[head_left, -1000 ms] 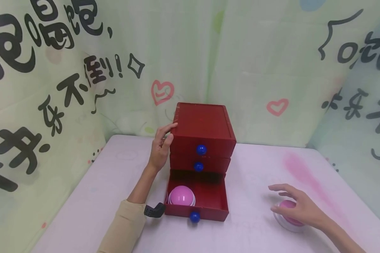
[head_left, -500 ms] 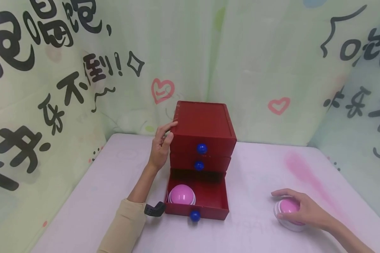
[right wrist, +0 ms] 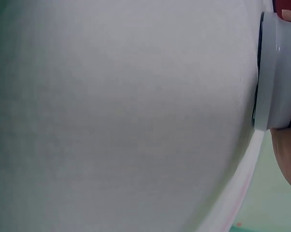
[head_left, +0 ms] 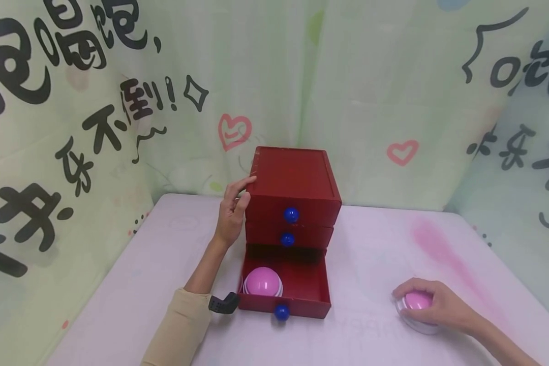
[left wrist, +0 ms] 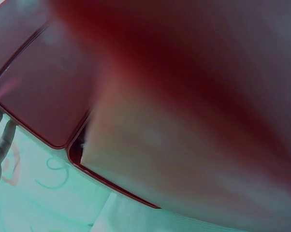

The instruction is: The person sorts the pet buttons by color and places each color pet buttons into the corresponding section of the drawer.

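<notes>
On the right of the table, my right hand [head_left: 448, 307] grips a round push button [head_left: 418, 300] with a pink dome and a white base, thumb on the near side and fingers on the far side. The right wrist view shows its white rim [right wrist: 278, 72] close against the table. My left hand [head_left: 231, 217] touches the left side of a red drawer cabinet [head_left: 293, 175], fingers mostly straight along its upper edge. The cabinet's bottom drawer [head_left: 302, 307] is pulled out. A second pink push button [head_left: 262, 281] sits in its left front corner.
Two upper drawers with blue knobs [head_left: 291, 215] are closed. The white table [head_left: 366, 244] has a pink smear [head_left: 439, 249] at the back right. A printed curtain [head_left: 357, 101] hangs behind and at both sides. A black strap [head_left: 224, 304] sits by the left sleeve.
My right hand has come down from hovering over the push button, and its fingers have closed round it. The left hand, cabinet and drawer have stayed put.
</notes>
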Action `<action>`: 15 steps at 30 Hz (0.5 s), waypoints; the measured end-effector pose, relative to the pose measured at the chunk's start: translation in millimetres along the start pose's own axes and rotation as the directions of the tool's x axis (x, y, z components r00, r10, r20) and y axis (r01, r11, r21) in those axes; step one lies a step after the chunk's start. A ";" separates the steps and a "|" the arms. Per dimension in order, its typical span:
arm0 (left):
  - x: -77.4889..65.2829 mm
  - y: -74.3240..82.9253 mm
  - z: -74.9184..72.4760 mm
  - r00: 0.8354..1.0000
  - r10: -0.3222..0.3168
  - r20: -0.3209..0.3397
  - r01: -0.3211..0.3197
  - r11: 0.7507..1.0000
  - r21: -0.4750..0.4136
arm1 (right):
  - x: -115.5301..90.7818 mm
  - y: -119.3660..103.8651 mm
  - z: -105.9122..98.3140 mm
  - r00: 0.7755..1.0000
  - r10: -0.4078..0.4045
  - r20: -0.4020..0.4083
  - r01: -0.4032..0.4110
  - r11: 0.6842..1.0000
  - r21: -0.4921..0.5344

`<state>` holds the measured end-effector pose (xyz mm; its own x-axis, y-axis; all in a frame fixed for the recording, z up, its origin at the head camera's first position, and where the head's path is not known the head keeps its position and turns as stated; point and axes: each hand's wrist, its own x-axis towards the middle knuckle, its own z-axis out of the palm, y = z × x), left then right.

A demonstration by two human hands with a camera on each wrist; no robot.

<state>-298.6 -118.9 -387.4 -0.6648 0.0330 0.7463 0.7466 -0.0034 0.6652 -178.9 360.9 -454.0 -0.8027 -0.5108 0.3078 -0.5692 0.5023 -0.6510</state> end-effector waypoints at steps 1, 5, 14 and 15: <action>-0.1 -0.2 0.1 1.000 0.000 0.000 0.000 1.000 0.002 | -0.2 0.0 0.9 1.000 -0.005 -0.005 0.005 1.000 -0.001; -0.6 -1.2 0.0 1.000 0.008 0.005 -0.008 1.000 -0.001 | -1.7 -0.8 3.4 1.000 0.014 -0.024 -0.015 1.000 -0.022; -0.8 -4.0 -1.4 0.999 0.031 0.016 -0.031 0.999 -0.011 | -5.2 -2.2 0.6 0.999 0.030 -0.017 -0.032 0.994 -0.104; -0.7 -4.1 -1.5 0.999 0.032 0.015 -0.031 0.999 -0.013 | -5.5 -1.7 0.4 0.999 0.030 -0.015 -0.031 0.994 -0.106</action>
<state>-301.3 -120.4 -390.6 -0.6405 0.0483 0.7665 0.7667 -0.0174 0.6418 -173.4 362.6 -454.8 -0.8221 -0.4848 0.2987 -0.5593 0.5891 -0.5832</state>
